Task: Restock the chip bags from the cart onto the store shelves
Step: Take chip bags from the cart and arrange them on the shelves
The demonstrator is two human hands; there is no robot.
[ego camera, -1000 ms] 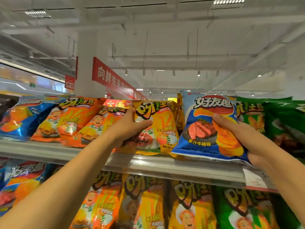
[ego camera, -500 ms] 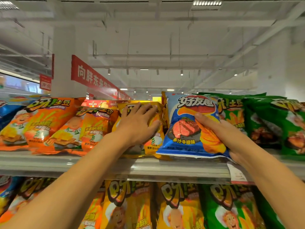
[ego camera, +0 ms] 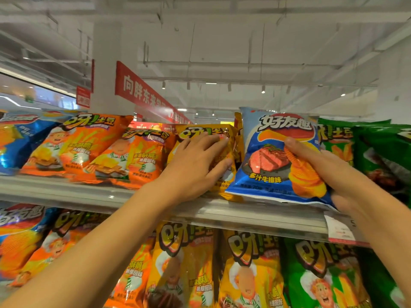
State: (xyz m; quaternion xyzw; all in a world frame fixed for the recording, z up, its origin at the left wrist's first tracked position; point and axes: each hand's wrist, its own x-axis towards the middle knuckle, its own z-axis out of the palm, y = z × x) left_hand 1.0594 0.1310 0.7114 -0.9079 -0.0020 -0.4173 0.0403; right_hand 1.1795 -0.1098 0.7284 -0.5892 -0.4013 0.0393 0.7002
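Head view: the right hand is gripping a blue chip bag, thumb curled over its front and fingers behind, and is holding it upright over the front edge of the top shelf, between a yellow chip bag on its left and green chip bags on its right. The left hand is lying open, its fingers spread flat against the yellow chip bag. Orange chip bags are leaning further left on the same shelf. Below it, a lower row of bags is standing upright, and a price tag is hanging on the shelf edge at the right.
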